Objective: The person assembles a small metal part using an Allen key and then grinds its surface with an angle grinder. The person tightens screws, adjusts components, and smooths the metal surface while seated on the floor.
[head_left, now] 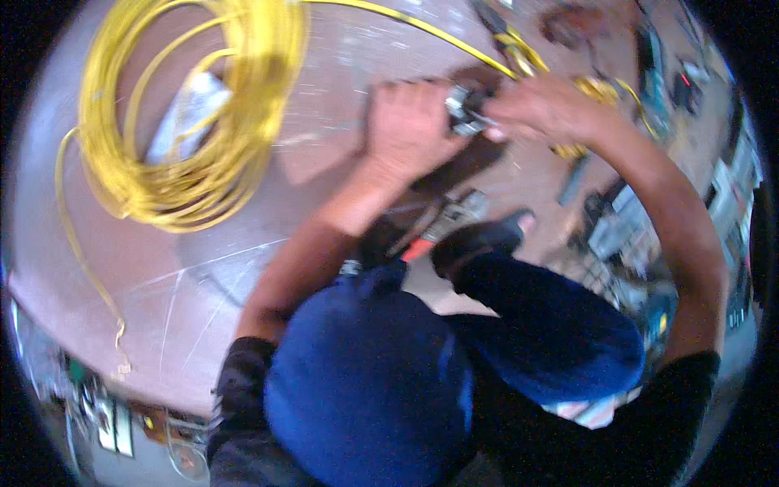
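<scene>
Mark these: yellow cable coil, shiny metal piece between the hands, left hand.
Yellow cable coil (272,40), head view: strands on its right side.
Shiny metal piece (457,101), head view: its bright upper part.
Left hand (408,128), head view: back of the hand.

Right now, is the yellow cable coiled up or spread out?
Mostly coiled: the yellow cable lies in overlapping loops, with a length running off toward the right hand.

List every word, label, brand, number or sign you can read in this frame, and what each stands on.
No text can be read.
Metal piece between the left hand and right hand: too blurred.
Pale item inside the yellow cable coil: nothing legible.
White marks near the right edge: too small.
</scene>
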Available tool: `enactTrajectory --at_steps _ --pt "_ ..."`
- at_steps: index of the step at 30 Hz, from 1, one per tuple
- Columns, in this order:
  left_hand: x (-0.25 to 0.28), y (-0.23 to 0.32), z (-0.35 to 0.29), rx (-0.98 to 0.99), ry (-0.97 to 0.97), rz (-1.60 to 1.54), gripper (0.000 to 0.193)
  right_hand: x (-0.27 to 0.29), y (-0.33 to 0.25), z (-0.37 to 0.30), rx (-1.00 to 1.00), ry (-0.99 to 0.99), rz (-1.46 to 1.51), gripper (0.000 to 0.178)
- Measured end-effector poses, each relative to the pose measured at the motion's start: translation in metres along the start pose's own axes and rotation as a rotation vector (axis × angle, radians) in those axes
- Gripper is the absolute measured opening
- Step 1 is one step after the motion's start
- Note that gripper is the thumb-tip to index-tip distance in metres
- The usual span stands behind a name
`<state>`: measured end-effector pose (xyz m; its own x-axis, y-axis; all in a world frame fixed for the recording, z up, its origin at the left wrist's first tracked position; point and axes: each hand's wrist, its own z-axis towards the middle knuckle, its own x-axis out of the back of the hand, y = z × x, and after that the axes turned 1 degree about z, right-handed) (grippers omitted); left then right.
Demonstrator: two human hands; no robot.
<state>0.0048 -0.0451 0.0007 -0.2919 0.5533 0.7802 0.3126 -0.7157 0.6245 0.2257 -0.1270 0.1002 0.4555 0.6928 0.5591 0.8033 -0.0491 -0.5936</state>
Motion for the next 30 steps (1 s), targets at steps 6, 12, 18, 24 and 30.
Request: enactTrajectory --at_steps 6,12,18,24,30 --pt "0.005 -0.01 -0.001 -0.073 0.137 -0.078 0.055 -0.008 -0.015 -0.002 -0.156 0.088 0.178 0.031" --pt "-0.003 -0.009 -0.007 -0.135 0.181 0.011 0.025 -0.046 -0.028 -0.016 -0.246 0.277 0.441 0.03" --pt "-0.006 -0.007 -0.009 -0.117 0.209 -0.024 0.02 -0.082 -0.055 -0.018 -0.727 0.326 0.915 0.021" --pt "-0.006 -0.005 -0.007 -0.056 0.215 -0.047 0.018 -0.126 -0.136 0.043 -0.671 1.19 2.215 0.047" --pt "-0.005 0.0 -0.005 -0.062 0.089 0.12 0.015 -0.105 -0.148 0.065 -0.896 1.302 1.776 0.042"
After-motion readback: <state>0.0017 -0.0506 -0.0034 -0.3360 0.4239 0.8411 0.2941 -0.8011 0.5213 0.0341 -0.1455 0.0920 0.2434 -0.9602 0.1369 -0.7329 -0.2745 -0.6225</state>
